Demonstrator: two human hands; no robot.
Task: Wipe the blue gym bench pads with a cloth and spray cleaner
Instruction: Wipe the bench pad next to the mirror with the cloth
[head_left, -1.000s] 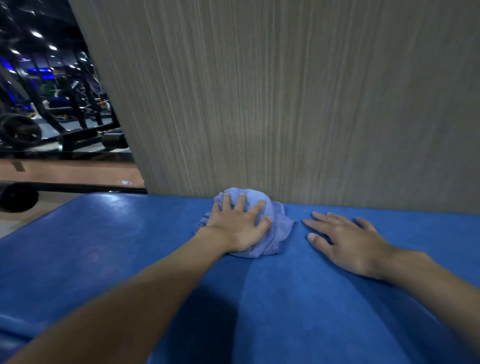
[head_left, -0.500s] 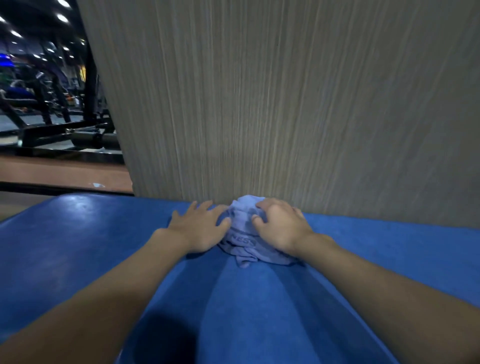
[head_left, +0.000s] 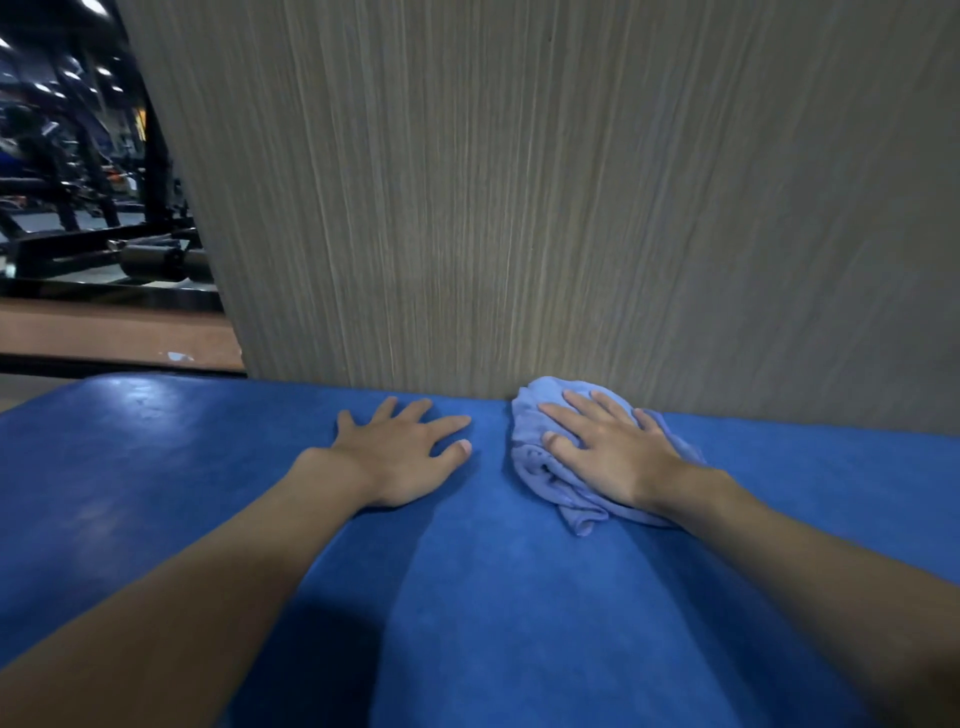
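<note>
The right hand (head_left: 615, 457) lies flat, fingers spread, on a crumpled pale blue cloth (head_left: 550, 467), hiding its middle, at the far edge of the blue padded bench (head_left: 493, 597) against a grey wood-grain wall panel (head_left: 519, 182). The left hand (head_left: 400, 457) rests splayed, empty, just left. Bare pad stretches nearer and leftward.

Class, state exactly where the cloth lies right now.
In the head view the cloth lies bunched under the right hand on the blue pad, right of centre, against the wood-grain panel.
</note>
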